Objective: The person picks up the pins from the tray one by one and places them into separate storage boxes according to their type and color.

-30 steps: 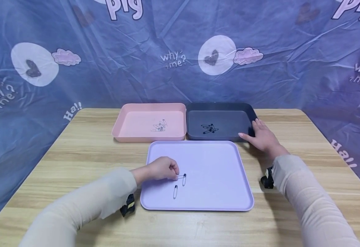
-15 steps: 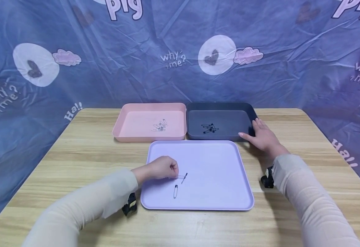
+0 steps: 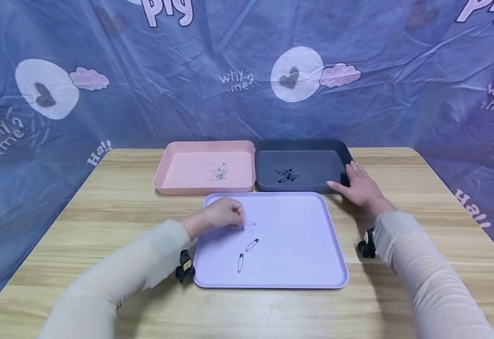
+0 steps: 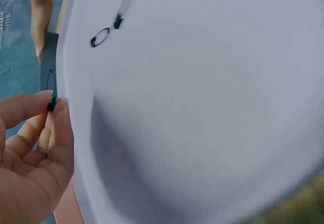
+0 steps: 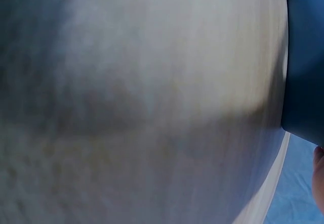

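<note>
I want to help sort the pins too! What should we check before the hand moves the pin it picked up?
1. Pin held: ok. The left hand pinches a safety pin between its fingers.
2. Pin's colour: cannot tell. It looks pale from the head view, but shows a dark head in the wrist view.
3. Trays steady: ok. The right hand rests on the dark tray.
4. Pink tray in the open: ok.
5. Pins left on the purple tray: two, not ok yet.
</note>
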`<state>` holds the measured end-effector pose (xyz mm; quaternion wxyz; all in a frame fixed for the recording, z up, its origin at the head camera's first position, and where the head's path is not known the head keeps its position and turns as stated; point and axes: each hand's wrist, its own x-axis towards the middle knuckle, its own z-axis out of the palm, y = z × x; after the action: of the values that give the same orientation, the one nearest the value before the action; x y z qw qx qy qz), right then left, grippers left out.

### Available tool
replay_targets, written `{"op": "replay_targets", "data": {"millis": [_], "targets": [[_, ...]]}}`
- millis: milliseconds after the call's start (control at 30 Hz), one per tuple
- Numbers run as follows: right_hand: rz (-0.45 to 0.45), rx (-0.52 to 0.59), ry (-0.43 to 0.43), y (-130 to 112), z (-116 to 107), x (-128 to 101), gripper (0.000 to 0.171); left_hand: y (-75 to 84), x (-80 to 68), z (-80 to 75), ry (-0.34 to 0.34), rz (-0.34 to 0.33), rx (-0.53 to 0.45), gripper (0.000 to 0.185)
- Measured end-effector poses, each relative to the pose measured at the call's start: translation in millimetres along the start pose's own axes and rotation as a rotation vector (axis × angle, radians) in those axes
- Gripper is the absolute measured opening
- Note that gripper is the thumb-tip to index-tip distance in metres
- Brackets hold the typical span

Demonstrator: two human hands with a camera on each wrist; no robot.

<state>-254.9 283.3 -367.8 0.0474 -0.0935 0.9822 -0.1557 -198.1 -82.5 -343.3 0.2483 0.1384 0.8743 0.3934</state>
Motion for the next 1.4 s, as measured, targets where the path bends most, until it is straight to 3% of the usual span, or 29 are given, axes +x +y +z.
{"op": "replay_targets", "data": {"millis": [500, 733, 867, 967, 1233, 1400], "targets": [[0.011, 0.009, -0.003, -2, -2, -2, 0.095, 30.3, 52.8, -2.9, 0.076, 0.027, -0.189, 0.004], [0.009, 0.005, -0.015, -3, -1, -2, 0.095, 43.1, 77.0, 2.1, 0.070, 0.036, -0.219, 0.004], [0.011, -0.002, -0.005, -2, -3, -3, 0.094, 51.6, 93.1, 4.6, 0.070, 0.038, -0.306, 0.004], [0.013, -0.001, -0.004, -2, -3, -4, 0.094, 56.7, 106.1, 5.7, 0.075, 0.025, -0.380, 0.004], [0.022, 0.009, -0.006, 0, -1, -3, 0.094, 60.9, 136.9, 8.9, 0.147, -0.055, -0.464, 0.009], [0.020, 0.017, -0.015, -1, -2, -3, 0.094, 70.2, 144.9, 15.4, 0.200, -0.094, -0.503, 0.015]]}}
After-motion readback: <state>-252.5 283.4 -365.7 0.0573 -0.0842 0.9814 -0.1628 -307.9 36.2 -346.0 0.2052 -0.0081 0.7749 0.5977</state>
